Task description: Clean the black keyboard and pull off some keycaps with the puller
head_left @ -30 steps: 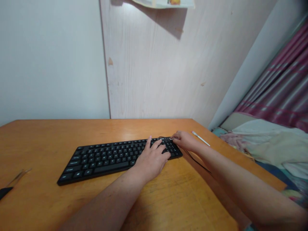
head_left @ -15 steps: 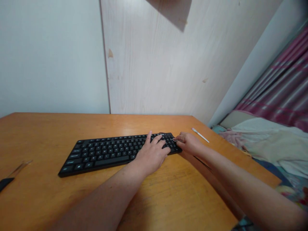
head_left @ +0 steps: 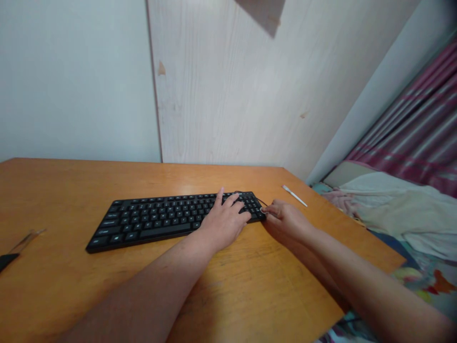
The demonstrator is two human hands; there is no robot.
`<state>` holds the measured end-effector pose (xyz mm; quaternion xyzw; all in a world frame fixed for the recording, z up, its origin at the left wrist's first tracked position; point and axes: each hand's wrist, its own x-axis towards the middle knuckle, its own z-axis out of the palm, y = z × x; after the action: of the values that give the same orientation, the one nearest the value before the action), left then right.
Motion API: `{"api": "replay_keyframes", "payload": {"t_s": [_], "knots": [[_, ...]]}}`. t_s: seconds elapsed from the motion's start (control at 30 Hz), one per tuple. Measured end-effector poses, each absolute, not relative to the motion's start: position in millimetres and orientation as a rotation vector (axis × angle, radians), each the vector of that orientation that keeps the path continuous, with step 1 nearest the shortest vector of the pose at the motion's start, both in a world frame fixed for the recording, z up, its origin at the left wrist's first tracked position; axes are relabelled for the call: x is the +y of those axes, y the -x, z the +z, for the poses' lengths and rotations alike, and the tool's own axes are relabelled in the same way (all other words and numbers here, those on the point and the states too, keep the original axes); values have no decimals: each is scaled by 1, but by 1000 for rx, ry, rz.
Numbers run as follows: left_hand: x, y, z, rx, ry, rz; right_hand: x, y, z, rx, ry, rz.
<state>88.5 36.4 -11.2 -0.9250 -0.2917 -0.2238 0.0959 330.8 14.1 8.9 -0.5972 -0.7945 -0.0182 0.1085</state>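
A black keyboard (head_left: pixel 153 216) lies flat on the wooden desk. My left hand (head_left: pixel 224 221) rests on its right part with fingers spread, covering some keys. At the keyboard's right end, my right hand (head_left: pixel 285 216) has thumb and fingers pinched together on a small white piece (head_left: pixel 263 210), mostly hidden by the fingers. What that piece is I cannot make out. It appears to touch the lower right corner of the number pad. A thin black cable (head_left: pixel 262 200) runs from behind the keyboard toward my right hand.
A white-handled brush (head_left: pixel 294 196) lies on the desk (head_left: pixel 89 178) beyond my right hand. At the left edge is an object with a black end (head_left: pixel 7 260) and a clear part. A pale wall panel stands behind; bedding (head_left: pixel 396 205) and a striped curtain (head_left: pixel 410 128) are at right.
My right hand has shifted down and slightly right, from over the number pad keys to the keyboard's near right corner. My left hand keeps its place. The view has tilted slightly down.
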Motion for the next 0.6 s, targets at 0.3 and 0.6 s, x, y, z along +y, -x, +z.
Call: {"api": "replay_keyframes", "payload": {"t_s": [0.3,0.6], "knots": [[38,-89,-13,-863,2734,-662,-8,-325,-1,-2293,1795,-206],[37,-89,-14,-874,2717,-686,-2,-338,14,-2402,1715,-8]]}}
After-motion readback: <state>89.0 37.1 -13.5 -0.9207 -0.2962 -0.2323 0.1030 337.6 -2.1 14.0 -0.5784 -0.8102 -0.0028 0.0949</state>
